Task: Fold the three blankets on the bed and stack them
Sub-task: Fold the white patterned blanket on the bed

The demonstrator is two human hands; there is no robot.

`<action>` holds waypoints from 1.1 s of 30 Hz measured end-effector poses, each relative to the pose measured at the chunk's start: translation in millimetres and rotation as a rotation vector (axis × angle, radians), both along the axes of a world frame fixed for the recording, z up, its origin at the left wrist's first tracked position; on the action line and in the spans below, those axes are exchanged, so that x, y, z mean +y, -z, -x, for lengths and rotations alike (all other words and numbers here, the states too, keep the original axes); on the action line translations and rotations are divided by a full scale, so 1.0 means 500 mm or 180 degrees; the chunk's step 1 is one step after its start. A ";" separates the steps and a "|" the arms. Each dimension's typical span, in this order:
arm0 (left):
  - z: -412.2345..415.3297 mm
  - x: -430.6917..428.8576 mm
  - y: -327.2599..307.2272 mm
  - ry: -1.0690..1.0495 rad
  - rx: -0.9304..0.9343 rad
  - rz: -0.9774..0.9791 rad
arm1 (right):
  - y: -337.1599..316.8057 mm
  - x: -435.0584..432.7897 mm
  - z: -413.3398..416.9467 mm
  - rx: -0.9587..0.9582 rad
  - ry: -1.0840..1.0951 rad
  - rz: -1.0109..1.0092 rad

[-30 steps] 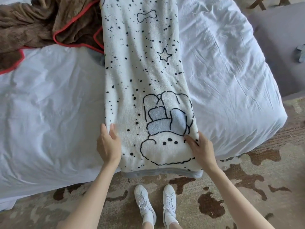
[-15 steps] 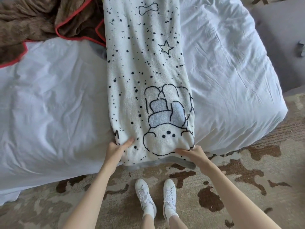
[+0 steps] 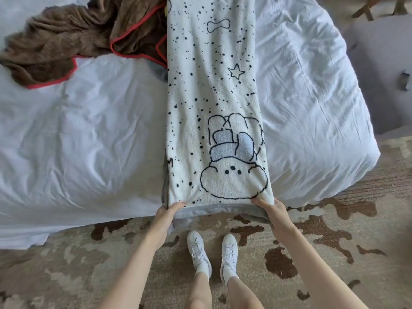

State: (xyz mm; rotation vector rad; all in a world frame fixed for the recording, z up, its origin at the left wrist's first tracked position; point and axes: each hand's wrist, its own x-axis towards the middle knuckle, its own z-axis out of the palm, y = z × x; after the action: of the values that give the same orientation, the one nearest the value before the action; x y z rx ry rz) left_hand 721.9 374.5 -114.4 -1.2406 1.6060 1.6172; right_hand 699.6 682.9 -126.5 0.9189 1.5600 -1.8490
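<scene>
White blanket (image 3: pixel 211 97) here, peppered with black dots, plus a black-outlined bone, star and cartoon dog with pale blue patches; grey underside showing at the hem. Brown blanket (image 3: pixel 66 39), red trim on its edges. Bed sheet (image 3: pixel 78 141) plain white. Carpet (image 3: pixel 334 253) beige with dark brown blotches. Shoes (image 3: pixel 198 250) white.

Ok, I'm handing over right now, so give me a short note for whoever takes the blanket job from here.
Left hand: grips the near left corner of the white spotted blanket.
Right hand: grips its near right corner.
The white spotted blanket is folded into a long narrow strip across the bed, with its near end at the bed's edge.
Brown blanket: crumpled and unfolded at the bed's far left.
Only two blankets show clearly.
Done: lengthwise folds of the white one.
Left: fold the strip end to end, fold the others, stack all.
</scene>
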 end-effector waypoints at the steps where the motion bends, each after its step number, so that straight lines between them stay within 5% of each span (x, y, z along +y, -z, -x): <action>1: 0.001 -0.001 -0.017 -0.0099 0.0043 -0.0059 | -0.018 -0.003 0.001 0.0066 0.0020 -0.0002; 14: 0.189 -0.018 -0.297 -0.0243 0.0529 0.0234 | -0.271 -0.027 0.161 0.0527 0.0545 -0.0360; 26: 0.600 -0.074 -0.273 -0.0732 0.0434 -0.0458 | -0.298 -0.082 0.510 0.0345 0.1369 -0.0124; 29: 0.664 -0.092 -0.235 -0.0605 0.0432 -0.0373 | -0.274 -0.096 0.574 0.0334 0.1024 -0.0479; 33: 0.693 -0.100 -0.199 0.0012 0.0454 0.0048 | -0.246 -0.121 0.599 0.0510 -0.0105 -0.1805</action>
State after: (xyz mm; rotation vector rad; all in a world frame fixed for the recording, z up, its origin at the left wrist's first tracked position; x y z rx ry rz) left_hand 375.5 324.6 -15.1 -1.1516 1.7081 1.7281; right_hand 400.1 622.3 -3.3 0.9853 2.2469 -1.5041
